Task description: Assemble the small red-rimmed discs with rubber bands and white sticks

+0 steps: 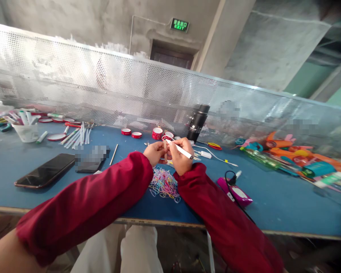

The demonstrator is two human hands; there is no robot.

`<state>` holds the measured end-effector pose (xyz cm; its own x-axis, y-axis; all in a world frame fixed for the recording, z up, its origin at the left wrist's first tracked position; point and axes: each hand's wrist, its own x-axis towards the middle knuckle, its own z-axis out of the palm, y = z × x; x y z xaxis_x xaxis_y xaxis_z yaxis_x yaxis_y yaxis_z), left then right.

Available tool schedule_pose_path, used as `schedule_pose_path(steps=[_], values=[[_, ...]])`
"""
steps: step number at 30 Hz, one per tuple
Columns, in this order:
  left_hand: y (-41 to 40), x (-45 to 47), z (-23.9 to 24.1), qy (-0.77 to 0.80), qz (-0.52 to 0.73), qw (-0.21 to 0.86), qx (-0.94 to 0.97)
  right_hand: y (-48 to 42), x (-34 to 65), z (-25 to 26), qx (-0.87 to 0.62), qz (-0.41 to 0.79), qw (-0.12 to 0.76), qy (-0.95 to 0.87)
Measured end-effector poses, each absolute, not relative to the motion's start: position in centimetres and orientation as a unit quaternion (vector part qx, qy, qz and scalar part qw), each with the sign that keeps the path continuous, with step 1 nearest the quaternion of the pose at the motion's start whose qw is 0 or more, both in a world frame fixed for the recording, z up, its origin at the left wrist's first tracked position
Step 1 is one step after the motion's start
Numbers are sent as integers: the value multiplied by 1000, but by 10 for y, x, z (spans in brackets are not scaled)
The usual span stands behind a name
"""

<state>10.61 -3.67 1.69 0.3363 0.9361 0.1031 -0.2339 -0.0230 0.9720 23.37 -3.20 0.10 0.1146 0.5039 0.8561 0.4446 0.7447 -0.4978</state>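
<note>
Both my hands meet above the blue table, in dark red sleeves. My right hand is closed around a white pen-like stick that points to the right. My left hand is closed, pinching a small thin stick held upright between the two hands. A heap of small coloured rubber bands lies on the table just below my wrists.
Two dark phones lie at the left, with a white cup of pens and loose white sticks behind. Red round lids, a black bottle, a white cable, a pink device and colourful toys lie right. A perforated metal screen backs the table.
</note>
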Motion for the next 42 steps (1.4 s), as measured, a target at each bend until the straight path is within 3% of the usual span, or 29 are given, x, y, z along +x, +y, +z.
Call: schedule_pose_path(steps=[12, 20, 29, 42], values=[[-31, 104, 13, 313, 480, 628, 527, -34, 231, 4, -323, 68, 687, -648], [-21, 98, 14, 314, 519, 625, 491, -29, 237, 2, -384, -8, 645, -661], [-13, 95, 15, 333, 588, 562, 477, -24, 236, -4, -391, 36, 579, -715], [-18, 93, 20, 333, 547, 565, 520, -26, 233, -4, -374, 53, 580, -721]])
